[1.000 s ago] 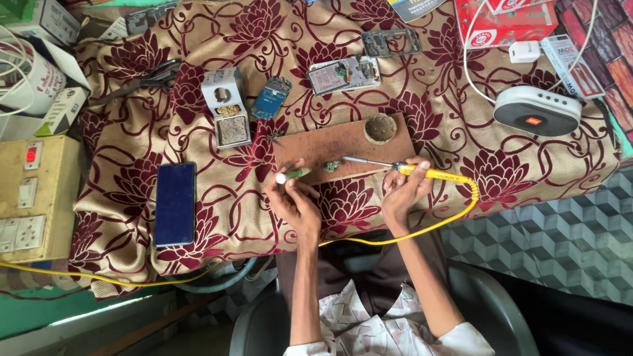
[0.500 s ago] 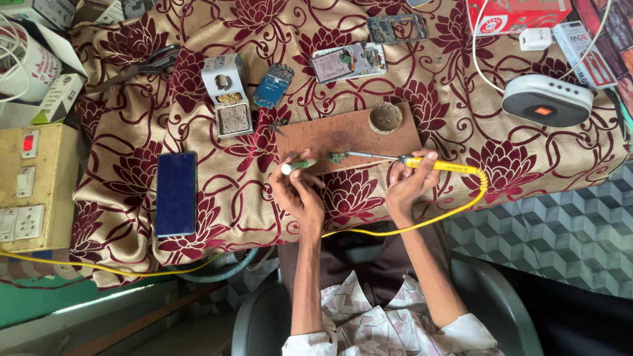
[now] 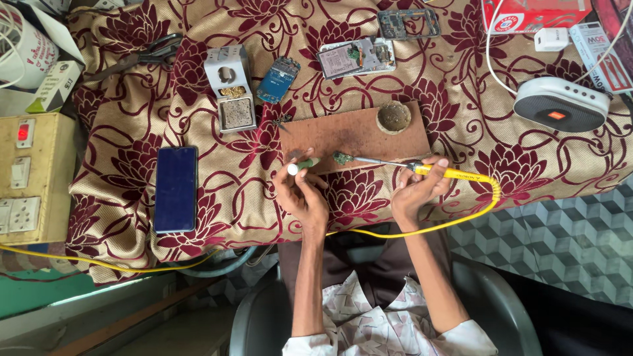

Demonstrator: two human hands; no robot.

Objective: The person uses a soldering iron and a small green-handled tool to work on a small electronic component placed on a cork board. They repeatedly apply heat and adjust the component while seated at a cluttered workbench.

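— From up over the head, what's going on at that bench?

— The right hand [image 3: 417, 191] has its fingers wrapped round the yellow soldering iron [image 3: 435, 171], gripped like a pen, so the thin tip reaches left to a small green circuit board [image 3: 342, 158]. That board lies at the near edge of the brown wooden board [image 3: 356, 135], probably so the heat lands on wood and not on the floral tablecloth [image 3: 461, 118].

— And the other hand?

— The left hand [image 3: 302, 194] pinches a green-handled tool [image 3: 302, 165] between thumb and fingertips, its white end toward the person, the working end aimed at the same little board. It looks like it is steadying the piece; whether it truly touches, I cannot tell.

— That round dish?

— A small pot [image 3: 394, 117] sits on the wood's far corner, within easy dipping reach. The iron's yellow cable [image 3: 461, 221] loops off the table edge, out of the work's way.

— Anything else about?

— A dark phone [image 3: 175, 189] lies face up to the left, well apart, beside a switch box [image 3: 26, 178]; opened phone parts [image 3: 356, 57] rest farther back.
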